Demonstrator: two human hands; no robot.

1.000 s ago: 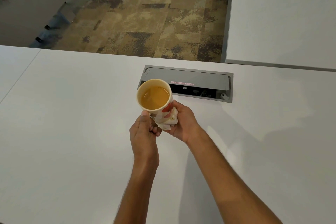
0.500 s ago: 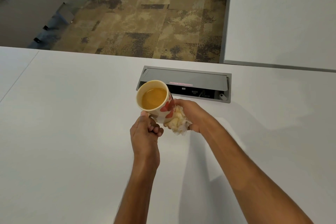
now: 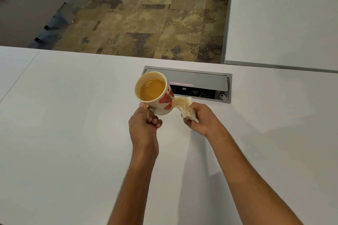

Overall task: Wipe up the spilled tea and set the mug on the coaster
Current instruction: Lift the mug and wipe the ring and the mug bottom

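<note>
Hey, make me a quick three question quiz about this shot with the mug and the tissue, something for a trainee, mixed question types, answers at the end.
1. True or false: the mug stands on a coaster.
2. Which hand grips the crumpled tissue? A) left hand B) right hand C) neither
3. Fill in: the mug tilts toward the person's ____ side.

Key
1. False. The left hand holds it by the handle above the table, and no coaster is in view.
2. B. The tissue looks tea-stained.
3. Left. Tea is still inside, so the tilt may risk a fresh spill near the open cable box.
</note>
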